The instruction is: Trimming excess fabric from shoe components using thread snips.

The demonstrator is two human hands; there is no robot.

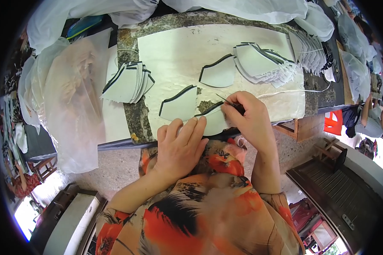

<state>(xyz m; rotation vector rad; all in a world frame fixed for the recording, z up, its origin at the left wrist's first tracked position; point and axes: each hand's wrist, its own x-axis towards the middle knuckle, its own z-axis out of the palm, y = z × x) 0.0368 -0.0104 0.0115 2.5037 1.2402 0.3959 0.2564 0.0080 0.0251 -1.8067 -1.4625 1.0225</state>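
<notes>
A pale, curved-top piece with a black edge strip point(217, 123) lies at the near edge of the table, in front of me. My left hand point(183, 140) rests on its left part with fingers stretched out flat. A thin dark pointed tool point(227, 102) is pinched in my right hand point(249, 117), close to the piece's black edge; its exact kind is hard to make out. Two similar pieces lie singly beyond: one piece point(178, 105) just past my left fingers, another piece point(218, 73) farther off.
Overlapping stacks of such pieces stand at the left point(130, 85) and far right point(259, 63), on a pale sheet point(170, 51) and its mottled board. A tied bundle point(308, 53) sits at the right. A white cord point(298, 90) crosses the sheet. Plastic bags point(74, 93) cover the left.
</notes>
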